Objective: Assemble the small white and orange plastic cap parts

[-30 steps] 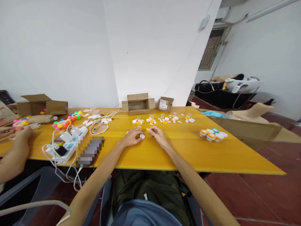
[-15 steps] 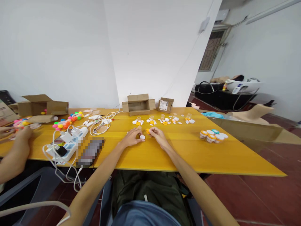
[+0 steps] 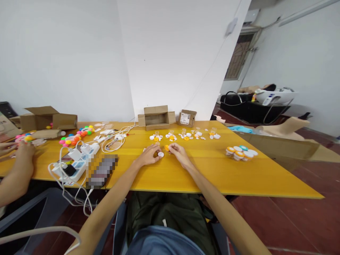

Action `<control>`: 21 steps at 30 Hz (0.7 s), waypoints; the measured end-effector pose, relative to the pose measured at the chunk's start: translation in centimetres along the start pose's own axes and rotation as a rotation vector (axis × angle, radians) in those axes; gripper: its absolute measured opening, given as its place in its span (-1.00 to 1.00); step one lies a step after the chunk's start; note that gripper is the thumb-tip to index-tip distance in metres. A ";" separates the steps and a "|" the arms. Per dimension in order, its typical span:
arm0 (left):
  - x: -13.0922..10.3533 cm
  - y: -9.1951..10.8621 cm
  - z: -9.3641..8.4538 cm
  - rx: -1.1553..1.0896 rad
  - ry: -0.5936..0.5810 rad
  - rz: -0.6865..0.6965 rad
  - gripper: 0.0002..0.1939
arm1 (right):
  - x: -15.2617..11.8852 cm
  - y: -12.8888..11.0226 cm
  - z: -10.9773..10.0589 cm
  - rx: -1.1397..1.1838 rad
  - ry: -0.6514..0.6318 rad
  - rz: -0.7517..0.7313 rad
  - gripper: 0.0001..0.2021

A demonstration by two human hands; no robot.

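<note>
Table (image 3: 212, 177): white lid (image 3: 160, 154) and yellow lid (image 3: 167, 147) over it, near each other
Left hand (image 3: 149, 154): closed on the white lid
Right hand (image 3: 177, 151): pinching the yellow lid
Lids: I judge them light, stiff, slick; I'd hold the rims

- No text legible.
- White label (image 3: 185, 118) on small cardboard box (image 3: 192, 120) — print present, too small to read.
- Pale carton (image 3: 7, 128), far left — faint lettering, unreadable.

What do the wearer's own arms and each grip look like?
Left arm and right arm: bare, no sleeves or watch in view. Left grip and right grip: ungloved; rings or markings too small to tell. Clothing: blue top, dark green bottoms.
</note>
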State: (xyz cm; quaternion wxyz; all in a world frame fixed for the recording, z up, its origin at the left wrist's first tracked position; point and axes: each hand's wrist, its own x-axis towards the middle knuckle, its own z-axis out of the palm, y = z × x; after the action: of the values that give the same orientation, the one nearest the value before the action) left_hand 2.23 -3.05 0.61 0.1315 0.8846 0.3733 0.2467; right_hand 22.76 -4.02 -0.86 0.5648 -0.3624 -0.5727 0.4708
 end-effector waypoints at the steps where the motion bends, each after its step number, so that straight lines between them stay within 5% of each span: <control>1: 0.0 0.0 0.0 0.000 0.003 -0.003 -0.88 | 0.0 0.0 0.0 -0.002 0.000 -0.002 -0.57; 21: 0.0 0.1 0.2 0.013 0.013 -0.004 -0.86 | 0.1 0.1 -0.1 -0.040 -0.007 -0.022 -0.59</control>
State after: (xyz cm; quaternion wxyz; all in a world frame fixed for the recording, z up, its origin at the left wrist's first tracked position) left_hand 2.35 -3.12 0.45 0.1236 0.8831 0.3776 0.2497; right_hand 22.86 -3.91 -0.97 0.5606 -0.3655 -0.5880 0.4543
